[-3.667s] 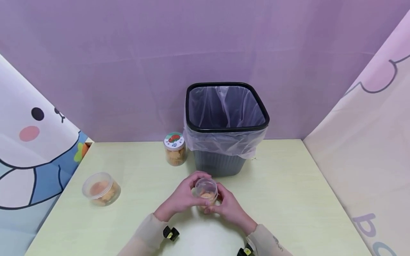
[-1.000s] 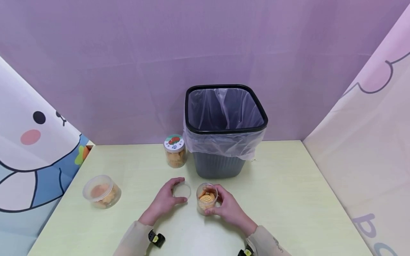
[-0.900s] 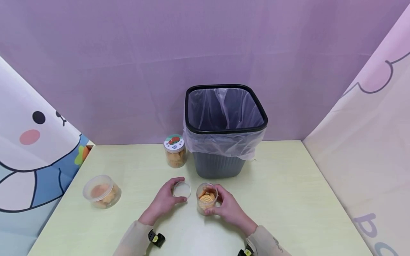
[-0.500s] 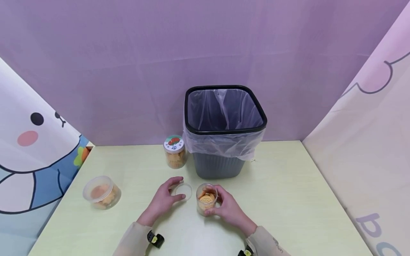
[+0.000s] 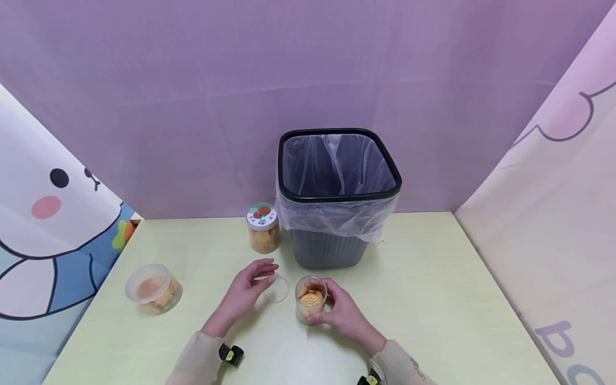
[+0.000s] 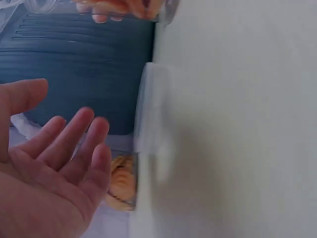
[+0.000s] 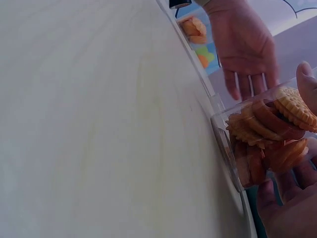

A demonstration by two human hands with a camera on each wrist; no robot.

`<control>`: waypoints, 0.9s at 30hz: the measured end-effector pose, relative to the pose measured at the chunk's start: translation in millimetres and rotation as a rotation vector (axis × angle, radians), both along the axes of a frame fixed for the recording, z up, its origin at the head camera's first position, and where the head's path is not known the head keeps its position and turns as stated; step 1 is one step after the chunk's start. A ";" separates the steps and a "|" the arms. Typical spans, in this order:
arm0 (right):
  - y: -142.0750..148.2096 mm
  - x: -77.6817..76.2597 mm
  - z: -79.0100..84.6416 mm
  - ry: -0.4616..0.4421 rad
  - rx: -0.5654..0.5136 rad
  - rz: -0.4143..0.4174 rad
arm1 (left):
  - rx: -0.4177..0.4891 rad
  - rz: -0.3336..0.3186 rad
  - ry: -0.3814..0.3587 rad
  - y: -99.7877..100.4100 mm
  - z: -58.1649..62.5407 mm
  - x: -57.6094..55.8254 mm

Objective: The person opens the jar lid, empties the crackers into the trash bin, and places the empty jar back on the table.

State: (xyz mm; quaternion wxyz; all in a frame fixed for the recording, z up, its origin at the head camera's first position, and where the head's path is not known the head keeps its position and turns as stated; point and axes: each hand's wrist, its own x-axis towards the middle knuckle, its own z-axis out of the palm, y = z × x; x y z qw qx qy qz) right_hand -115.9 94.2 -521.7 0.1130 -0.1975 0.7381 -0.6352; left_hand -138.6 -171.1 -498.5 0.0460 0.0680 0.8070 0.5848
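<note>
Pale surface [image 5: 433, 305] beneath, the right hand [image 5: 344, 313] grips the biscuit jar [image 5: 308, 302] (likely light, stiff, slick; best held mid-wall), the left hand [image 5: 243, 291] relaxed, empty, near the lid [image 5: 279, 290].

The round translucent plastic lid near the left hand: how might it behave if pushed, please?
The round translucent plastic lid is probably light, since it looks thin-walled and shallow. Lying flat on the pale table, it would likely slide rather than roll or tip.

Lid [image 6: 150, 109] — blurry in left-wrist view
</note>
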 end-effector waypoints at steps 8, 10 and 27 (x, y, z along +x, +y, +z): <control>0.0 0.2 -0.7 0.000 -0.004 -0.004 | -0.079 -0.056 0.215 -1.5 28.5 -2.2; -0.2 -0.1 -0.8 -0.002 -0.008 -0.001 | -0.099 -0.038 0.261 -0.4 38.9 -2.9; -1.0 0.3 3.1 -0.021 -0.007 -0.003 | -0.188 0.019 0.650 19.9 130.4 -19.8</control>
